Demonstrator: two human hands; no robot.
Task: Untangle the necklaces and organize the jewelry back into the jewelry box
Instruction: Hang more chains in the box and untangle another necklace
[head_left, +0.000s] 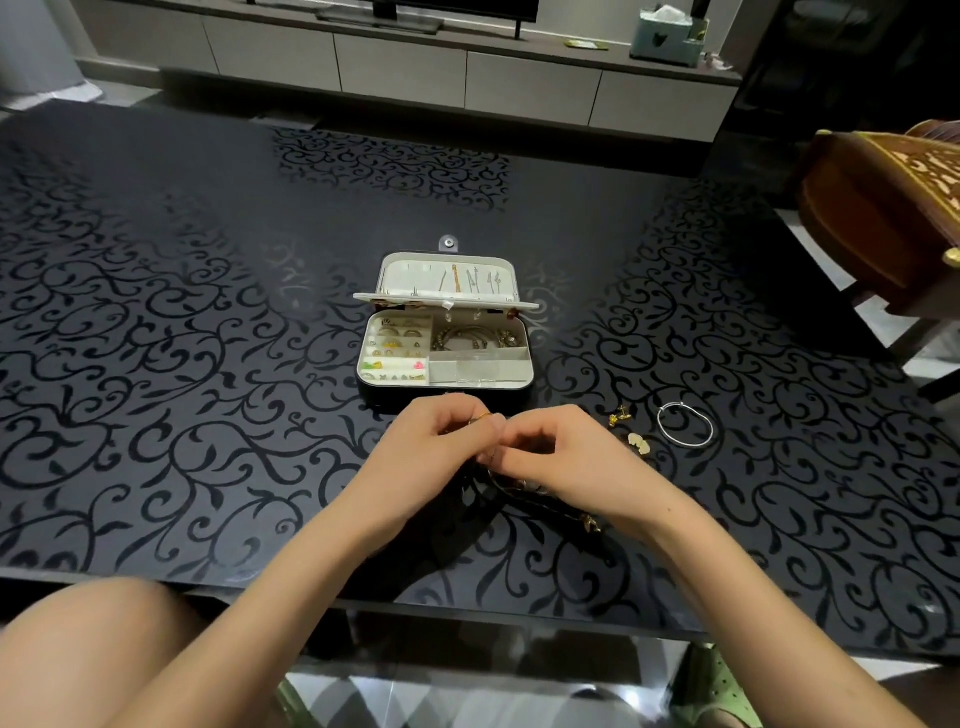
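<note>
Nearest to the camera is a bare knee (104, 649) at the lower left, under the edge of the dark patterned table (208, 312). On the table stands the jewelry box (379, 397) with its lid open. There are rings in its left compartments and chains or bracelets in the back right one.

Just in front of the box, the left hand (431, 441) and the right hand (561, 452) meet. Their fingers are curled and both hands pinch the tangled necklaces (519, 491), which hang down to the table between the wrists. To the right lie a silver bangle (684, 425) and small gold earrings (621, 415).

I judge that the untangling step is in hand. The next move calls for finding one loose strand and drawing it gently out of the knot, without pulling it tighter.
</note>
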